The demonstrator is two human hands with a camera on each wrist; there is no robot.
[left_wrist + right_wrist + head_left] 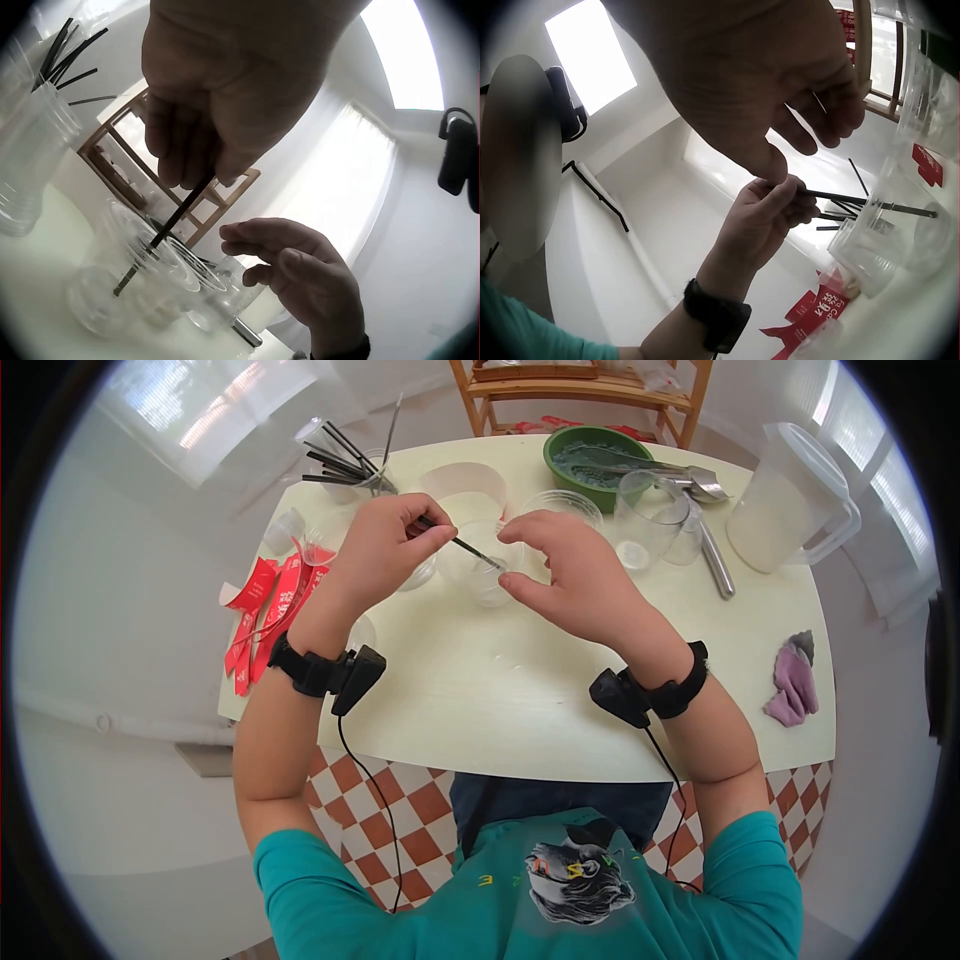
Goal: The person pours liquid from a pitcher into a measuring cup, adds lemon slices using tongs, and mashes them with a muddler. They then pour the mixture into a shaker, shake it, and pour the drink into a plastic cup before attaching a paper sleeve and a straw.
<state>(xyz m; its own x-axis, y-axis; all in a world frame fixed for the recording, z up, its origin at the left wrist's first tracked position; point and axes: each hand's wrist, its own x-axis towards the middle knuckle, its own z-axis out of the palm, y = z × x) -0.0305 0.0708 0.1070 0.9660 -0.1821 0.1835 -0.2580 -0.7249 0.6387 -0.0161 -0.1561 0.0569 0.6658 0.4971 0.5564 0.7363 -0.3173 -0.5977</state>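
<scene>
My left hand [388, 550] pinches a thin black straw [470, 547] between thumb and fingers, slanting it down to the right. In the left wrist view the straw's lower part [129, 277] shows through the clear plastic of a cup [94, 300]. That transparent cup [488, 592] stands on the table under the gap between both hands. My right hand [572, 575] hovers just right of the straw's lower end, fingers and thumb apart and bent a little, with nothing in them. In the right wrist view, the left hand [761, 217] grips the straw's upper end.
Behind my left hand stands a clear container [378, 482] of black straws. Red printed strips [270, 610] lie at the left edge. A green bowl [590, 485], metal utensils [716, 555], clear cups [645, 525] and a pitcher [775, 510] stand at the back right, a purple cloth [793, 685] nearer.
</scene>
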